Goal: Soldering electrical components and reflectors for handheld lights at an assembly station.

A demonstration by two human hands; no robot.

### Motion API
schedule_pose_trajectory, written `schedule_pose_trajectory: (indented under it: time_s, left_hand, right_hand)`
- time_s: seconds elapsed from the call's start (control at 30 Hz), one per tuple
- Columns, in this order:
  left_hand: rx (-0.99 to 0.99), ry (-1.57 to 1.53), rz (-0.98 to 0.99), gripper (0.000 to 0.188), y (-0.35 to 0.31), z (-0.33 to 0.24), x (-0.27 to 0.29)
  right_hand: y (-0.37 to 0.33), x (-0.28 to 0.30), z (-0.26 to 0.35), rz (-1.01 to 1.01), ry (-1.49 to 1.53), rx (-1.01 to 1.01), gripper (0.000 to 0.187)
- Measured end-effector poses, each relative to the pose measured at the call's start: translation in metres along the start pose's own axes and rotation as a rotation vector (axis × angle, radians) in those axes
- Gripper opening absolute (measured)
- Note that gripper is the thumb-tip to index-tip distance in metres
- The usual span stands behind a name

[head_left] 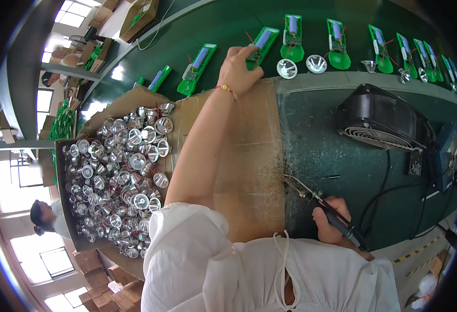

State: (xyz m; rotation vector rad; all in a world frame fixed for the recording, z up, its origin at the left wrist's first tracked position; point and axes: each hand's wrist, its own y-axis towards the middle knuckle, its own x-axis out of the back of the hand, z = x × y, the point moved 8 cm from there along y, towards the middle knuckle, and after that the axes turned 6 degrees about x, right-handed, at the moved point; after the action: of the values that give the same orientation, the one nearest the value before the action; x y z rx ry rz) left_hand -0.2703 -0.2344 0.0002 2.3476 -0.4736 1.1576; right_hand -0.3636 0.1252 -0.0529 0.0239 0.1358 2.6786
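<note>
Stretched out to the far side of the bench, my left hand (pixel 239 68) has its fingers closed around the lower end of a green flashlight housing (pixel 265 42). That housing carries a blue cylindrical battery, and a red wire sticks out of it. My right hand (pixel 333 217) grips the black handle of a soldering iron (pixel 337 218), whose thin bent metal tip points up and left over the bench. More green housings (pixel 337 44) with batteries and wires stand in a row at the far edge. Beside some of them lie silver reflector cups (pixel 286 68).
A cardboard box (pixel 63 182) full of silver reflectors (pixel 137 161) stands at my left. Brown cardboard (pixel 249 156) covers the bench middle, with scattered bits at its right edge. A black fan (pixel 387 117) and cables occupy the right. Another person (pixel 46 217) is far left.
</note>
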Motion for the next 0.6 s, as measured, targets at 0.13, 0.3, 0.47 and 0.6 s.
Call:
schedule_pose_trajectory:
  time_s: [0.13,0.3,0.47,0.6]
  left_hand:
    - [0.025,-0.079,0.008,0.049,-0.082,-0.026,0.021]
    - [0.227,-0.178,0.055,0.054,-0.219,-0.062,0.054]
    - [0.285,0.229,-0.430,0.027,-0.261,-0.016,0.136]
    - [0.520,0.718,-0.406,0.027,-0.249,0.053,0.175]
  right_hand:
    - [0.001,0.004,-0.004,0.021,-0.075,-0.011,0.016]
    - [0.000,0.001,-0.003,-0.063,0.050,-0.067,0.015]
    - [0.002,0.001,0.002,-0.088,0.002,0.012,0.013]
    - [0.002,-0.001,0.005,-0.123,0.035,0.027,0.014]
